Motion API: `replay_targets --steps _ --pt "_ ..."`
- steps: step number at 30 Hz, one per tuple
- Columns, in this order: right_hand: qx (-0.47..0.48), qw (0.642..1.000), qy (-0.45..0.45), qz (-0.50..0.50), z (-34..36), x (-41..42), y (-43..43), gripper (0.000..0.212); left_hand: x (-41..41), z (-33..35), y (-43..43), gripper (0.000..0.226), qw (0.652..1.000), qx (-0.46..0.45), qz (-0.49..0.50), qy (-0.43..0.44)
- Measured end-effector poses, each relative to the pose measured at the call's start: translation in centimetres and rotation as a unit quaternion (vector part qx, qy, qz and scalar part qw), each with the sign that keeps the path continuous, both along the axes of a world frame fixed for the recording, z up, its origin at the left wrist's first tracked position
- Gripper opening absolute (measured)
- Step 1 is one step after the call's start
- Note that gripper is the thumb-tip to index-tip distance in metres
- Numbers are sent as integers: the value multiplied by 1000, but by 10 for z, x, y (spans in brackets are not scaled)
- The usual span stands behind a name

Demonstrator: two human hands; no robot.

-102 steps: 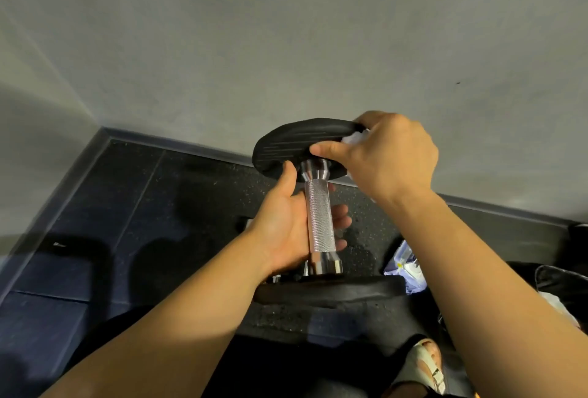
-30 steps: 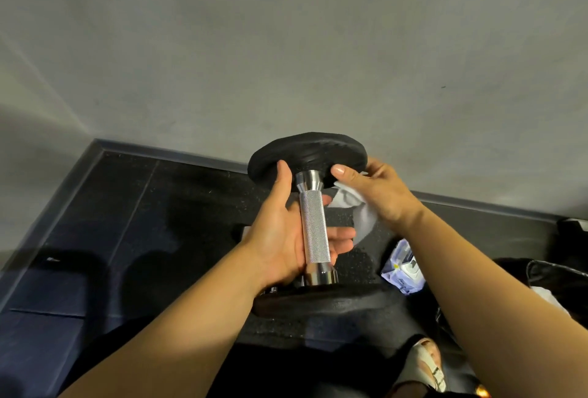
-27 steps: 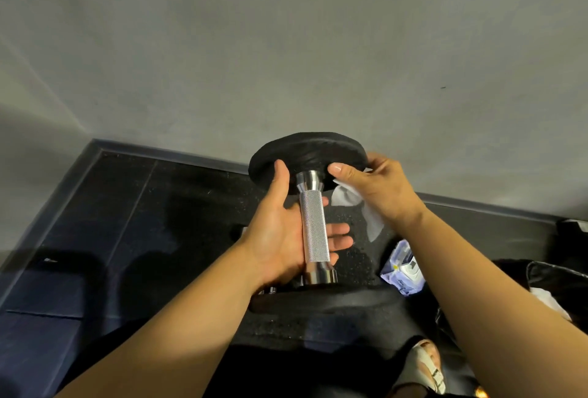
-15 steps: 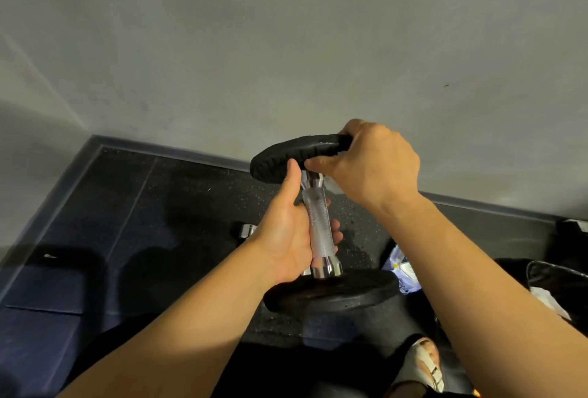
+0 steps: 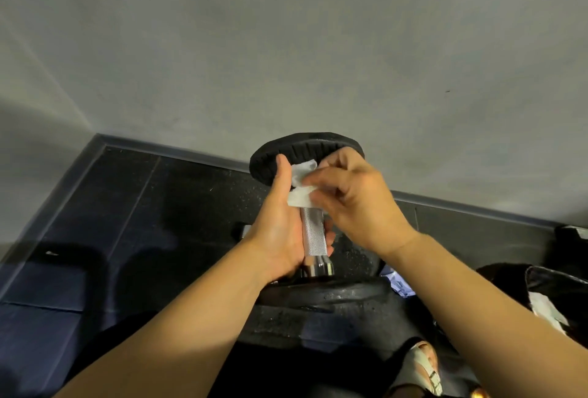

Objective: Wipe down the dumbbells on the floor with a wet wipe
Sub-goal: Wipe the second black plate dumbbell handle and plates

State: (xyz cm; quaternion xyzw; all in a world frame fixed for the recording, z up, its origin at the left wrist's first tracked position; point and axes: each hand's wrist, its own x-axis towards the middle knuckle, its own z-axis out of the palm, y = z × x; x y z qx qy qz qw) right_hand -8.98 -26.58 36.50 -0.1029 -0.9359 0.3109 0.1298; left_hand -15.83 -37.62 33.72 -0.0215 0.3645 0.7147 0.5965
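Note:
A dumbbell with a knurled silver handle and black end plates is held upright in front of me, above the dark floor. My left hand grips the handle from the left, thumb pointing up to the top plate. My right hand pinches a white wet wipe against the upper end of the handle, just under the top plate. The lower plate is partly hidden by my forearms.
A grey wall with a dark baseboard stands close behind. A wipes packet lies on the floor at the right, beside a dark bag with white paper. A sandalled foot is at the bottom. Another metal piece lies behind my left wrist.
My right hand has come down from the rim of the top plate and now holds the wipe at the handle's upper end. The dumbbell has tilted back towards upright.

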Motion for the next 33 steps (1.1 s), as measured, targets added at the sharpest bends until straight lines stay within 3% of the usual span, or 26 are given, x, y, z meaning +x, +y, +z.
replay_targets --steps 4,12,15,18,21,23,27,30,33 --pt "22 1000 -5 19 -7 -3 -1 19 -1 -4 0 93 1000 -3 18 -25" --pt "-40 974 -154 160 4 31 -15 28 -4 -3 -7 98 993 -108 -38 4" --pt "-68 982 -109 140 2 31 -11 26 -1 -1 -6 99 995 -83 -46 0" --pt "-94 993 -64 43 0 17 2 18 0 2 -3 99 999 -47 -23 -3" --pt "21 1000 13 6 -6 -1 10 16 -1 2 -1 98 999 -36 -10 -30" --pt "45 999 21 6 -9 -5 8 15 -2 2 -1 97 999 -31 -5 -39" --pt "-66 995 -39 58 -8 12 -3 20 -5 0 -6 96 999 -35 -2 -24" --pt "-61 983 -96 144 -5 26 -9 22 -4 0 -10 96 997 -76 -20 -5" --pt "-108 964 -182 163 1 33 -9 21 -2 -1 -11 100 994 -98 -40 -7"
